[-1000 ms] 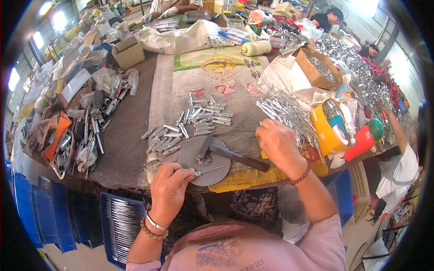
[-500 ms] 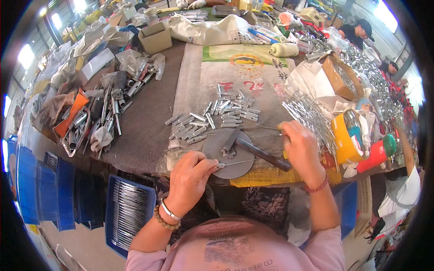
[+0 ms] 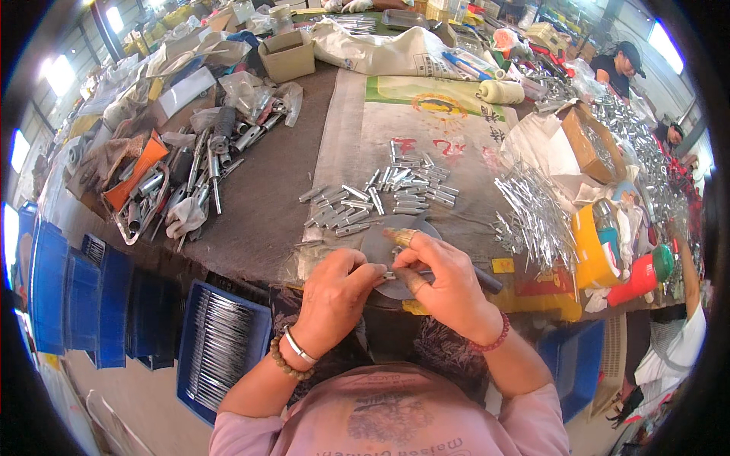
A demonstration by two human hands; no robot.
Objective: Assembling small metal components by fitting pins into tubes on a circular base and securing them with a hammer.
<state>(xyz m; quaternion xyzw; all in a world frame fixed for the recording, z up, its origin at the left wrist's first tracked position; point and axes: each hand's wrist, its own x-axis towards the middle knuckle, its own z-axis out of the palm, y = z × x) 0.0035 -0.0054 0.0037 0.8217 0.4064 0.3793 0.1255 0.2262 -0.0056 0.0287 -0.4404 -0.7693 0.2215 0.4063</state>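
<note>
My left hand [image 3: 332, 292] is closed, with a small silvery metal sleeve [image 3: 389, 275] pinched between thumb and forefinger. Close against its tip, my right hand [image 3: 449, 285] has its thumb and fingers drawn together; what lies between them is hidden. A yellowish cover wraps one right fingertip. Both hands are over a round grey disc [image 3: 370, 242] at the table's near edge. A hammer lies across it, its dark handle [image 3: 488, 283] partly behind my right hand. Beyond the disc lies a loose pile of short metal sleeves [image 3: 411, 186].
Thin metal rods [image 3: 536, 220] are heaped to the right, beside a yellow container [image 3: 589, 242] and a red bottle [image 3: 633, 280]. Tools and metal parts crowd the left, near an orange piece [image 3: 137, 175]. A blue bin [image 3: 262, 327] stands below. A person [image 3: 620, 68] sits far right.
My right hand has moved left from beside the rods to meet my left hand over the disc. The thin rod seen by my left fingers is now hidden. The whole view has shifted slightly.
</note>
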